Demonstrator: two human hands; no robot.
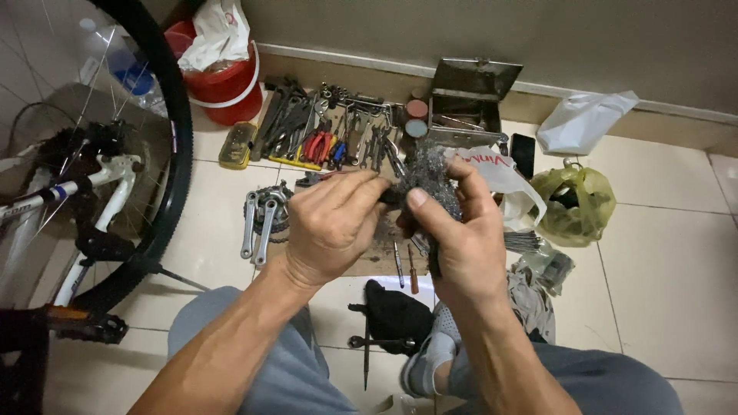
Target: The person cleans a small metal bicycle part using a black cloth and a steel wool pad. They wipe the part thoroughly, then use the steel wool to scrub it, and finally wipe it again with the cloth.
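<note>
- My knees frame the bottom of the view, and between them on the tiled floor (676,253) lie a black cloth (396,311) and a T-shaped wrench (367,343).
- My left hand (330,227) is curled shut — thumb and fingertips pinch a small dark part (390,196). Only its end peeks out, so I cannot tell what it is.
- That part points rightward, straight out of my left grip toward the other hand; its long axis runs roughly across the view, left to right.
- My right hand (453,230) is closed around a wad of steel wool (434,180), thumb pressed across the front, the wad bulging above my fingers.
- The wool sits just to the right of and slightly beyond the dark part — the two look to be touching where my hands meet. Each hand is equally near that meeting point.
- Under my hands lies a dirty board (384,253) with two small screwdrivers (406,265) on it.
- To my left stand a crankset (265,215) and a bicycle wheel (165,154).
- Farther off, a row of wrenches and pliers (323,134), an open metal box (469,96) and a red bucket (223,88) sit by the wall.
</note>
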